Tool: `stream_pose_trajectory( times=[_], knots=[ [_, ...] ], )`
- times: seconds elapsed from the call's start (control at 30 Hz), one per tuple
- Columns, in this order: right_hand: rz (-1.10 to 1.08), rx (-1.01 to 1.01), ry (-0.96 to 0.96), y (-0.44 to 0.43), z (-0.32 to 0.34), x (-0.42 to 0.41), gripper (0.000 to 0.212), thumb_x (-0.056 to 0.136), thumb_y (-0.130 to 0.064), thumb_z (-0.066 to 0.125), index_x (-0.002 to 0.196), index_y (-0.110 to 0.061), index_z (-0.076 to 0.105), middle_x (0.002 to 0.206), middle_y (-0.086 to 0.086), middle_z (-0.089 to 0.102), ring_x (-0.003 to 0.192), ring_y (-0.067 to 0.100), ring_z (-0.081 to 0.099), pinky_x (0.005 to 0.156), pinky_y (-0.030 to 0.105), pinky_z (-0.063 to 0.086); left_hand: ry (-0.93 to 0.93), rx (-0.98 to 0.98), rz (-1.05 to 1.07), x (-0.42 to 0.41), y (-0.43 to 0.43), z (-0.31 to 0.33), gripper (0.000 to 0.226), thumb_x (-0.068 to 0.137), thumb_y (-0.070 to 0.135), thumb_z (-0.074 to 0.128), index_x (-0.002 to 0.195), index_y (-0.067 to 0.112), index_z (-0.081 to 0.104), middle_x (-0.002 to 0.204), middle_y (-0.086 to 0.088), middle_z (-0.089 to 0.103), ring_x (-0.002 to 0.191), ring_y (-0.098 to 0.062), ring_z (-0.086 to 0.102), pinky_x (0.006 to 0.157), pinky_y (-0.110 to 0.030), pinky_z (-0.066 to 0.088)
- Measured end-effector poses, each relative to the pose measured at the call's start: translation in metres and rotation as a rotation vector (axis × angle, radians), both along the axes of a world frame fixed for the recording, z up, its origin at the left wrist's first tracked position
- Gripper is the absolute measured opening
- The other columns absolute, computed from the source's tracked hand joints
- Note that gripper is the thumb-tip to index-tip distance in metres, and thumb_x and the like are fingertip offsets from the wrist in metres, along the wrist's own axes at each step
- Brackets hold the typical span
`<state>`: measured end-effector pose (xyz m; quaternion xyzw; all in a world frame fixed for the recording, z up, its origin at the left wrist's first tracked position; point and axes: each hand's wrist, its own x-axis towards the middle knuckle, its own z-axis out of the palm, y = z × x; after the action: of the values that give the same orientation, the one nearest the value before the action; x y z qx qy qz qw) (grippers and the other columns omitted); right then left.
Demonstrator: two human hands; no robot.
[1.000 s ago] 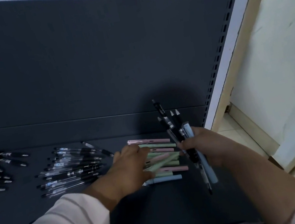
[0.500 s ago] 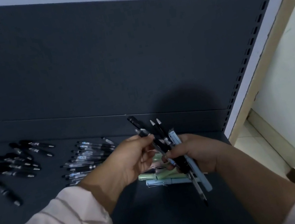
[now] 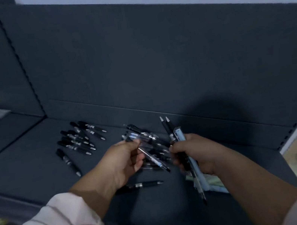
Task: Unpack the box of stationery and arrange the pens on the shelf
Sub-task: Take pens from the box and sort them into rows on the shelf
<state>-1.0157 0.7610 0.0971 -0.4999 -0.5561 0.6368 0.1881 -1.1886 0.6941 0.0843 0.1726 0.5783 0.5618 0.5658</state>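
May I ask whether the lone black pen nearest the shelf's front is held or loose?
Lying loose: the black pen lies flat on the shelf; neither left hand nor right hand grips it.

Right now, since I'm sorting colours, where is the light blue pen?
Head view, right of centre: the right hand grips the light blue pen, bundled beside black pens.

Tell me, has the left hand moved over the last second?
Yes. The left hand was resting on the pastel pens; it now sits left of them, in front of the clear pens, pinching a single pen.
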Motion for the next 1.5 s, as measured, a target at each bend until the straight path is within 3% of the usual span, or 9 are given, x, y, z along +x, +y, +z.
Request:
stream_pose_trajectory(
  times=[0.37,0.53,0.7,0.9,1.0,1.1,1.2,1.4,1.5],
  knots=[
    [0.146,-0.141,-0.146,-0.009,-0.023,-0.164,0.023,0.088,-0.004,0.052,0.066,-0.009,0.05,0.053,0.003,0.051,0.047,0.014,0.052,0.047,0.023,0.042,0.027,-0.061,0.372,-0.133,-0.066,-0.017,0.016,0.095,0.015,0.051,0.08,0.019,0.053,0.071,-0.001,0.056,0.062,-0.015,0.053,0.058,-0.025,0.043],
    [0.146,-0.092,-0.137,-0.016,-0.021,-0.219,0.014,0.089,0.0,0.051,0.077,-0.006,0.054,0.071,0.008,0.058,0.056,0.016,0.054,0.054,0.027,0.046,-0.026,-0.046,0.404,-0.167,-0.082,-0.018,0.005,0.099,0.013,0.046,0.102,0.014,0.05,0.076,-0.006,0.058,0.067,-0.021,0.057,0.064,-0.03,0.046],
    [0.103,-0.059,-0.088,-0.014,-0.02,-0.227,0.009,0.091,-0.005,0.053,0.089,-0.013,0.053,0.079,0.006,0.06,0.06,0.015,0.057,0.053,0.027,0.045,-0.003,-0.014,0.345,-0.179,-0.08,-0.012,0.01,0.101,0.021,0.042,0.099,0.018,0.051,0.086,-0.01,0.066,0.07,-0.023,0.062,0.06,-0.031,0.05],
    [0.063,-0.194,0.094,-0.001,-0.002,-0.176,0.012,0.09,-0.019,0.064,0.1,-0.014,0.058,0.063,0.002,0.061,0.054,0.014,0.057,0.053,0.027,0.049,0.527,0.167,0.174,-0.157,-0.049,-0.011,0.024,0.098,0.03,0.046,0.11,0.018,0.062,0.08,-0.002,0.059,0.075,-0.019,0.054,0.064,-0.026,0.044],
    [0.012,-0.216,0.155,0.006,0.005,-0.142,0.013,0.09,-0.024,0.063,0.099,-0.015,0.064,0.063,0.002,0.06,0.054,0.014,0.057,0.052,0.027,0.049,0.921,0.272,-0.036,-0.139,-0.025,-0.02,0.028,0.097,0.033,0.046,0.119,0.028,0.061,0.097,0.002,0.057,0.096,-0.014,0.056,0.085,-0.022,0.043],
    [-0.023,-0.242,0.201,0.01,0.013,-0.104,0.011,0.092,-0.019,0.057,0.098,-0.014,0.066,0.066,0.002,0.06,0.056,0.014,0.057,0.052,0.026,0.049,1.251,0.323,-0.265,-0.109,-0.011,-0.027,0.042,0.096,0.011,0.046,0.13,0.036,0.048,0.082,0.004,0.034,0.085,-0.016,0.044,0.078,-0.015,0.033],
    [-0.066,-0.265,0.233,0.01,0.015,-0.066,0.017,0.093,-0.008,0.054,0.103,-0.012,0.066,0.07,0.004,0.062,0.059,0.014,0.059,0.054,0.026,0.051,1.426,0.357,-0.527,-0.077,0.002,-0.035,0.046,0.091,0.006,0.046,0.131,0.027,0.055,0.092,-0.003,0.043,0.093,-0.021,0.05,0.083,-0.023,0.042],
    [-0.079,-0.226,0.206,0.002,0.007,-0.021,0.017,0.089,-0.002,0.058,0.099,-0.014,0.067,0.073,0.004,0.066,0.062,0.015,0.06,0.059,0.026,0.05,1.374,0.349,-0.523,-0.035,0.014,-0.04,0.029,0.086,0.013,0.061,0.114,0.018,0.064,0.103,0.001,0.055,0.104,-0.017,0.055,0.081,-0.011,0.033],
    [-0.035,-0.196,0.175,-0.001,0.003,-0.016,0.014,0.088,0.001,0.059,0.092,-0.013,0.062,0.075,0.006,0.069,0.06,0.016,0.061,0.06,0.029,0.049,0.897,0.285,-0.403,-0.022,0.015,-0.025,0.008,0.093,0.02,0.057,0.092,0.019,0.065,0.083,-0.002,0.059,0.074,-0.017,0.055,0.073,-0.028,0.045]
  ],
)
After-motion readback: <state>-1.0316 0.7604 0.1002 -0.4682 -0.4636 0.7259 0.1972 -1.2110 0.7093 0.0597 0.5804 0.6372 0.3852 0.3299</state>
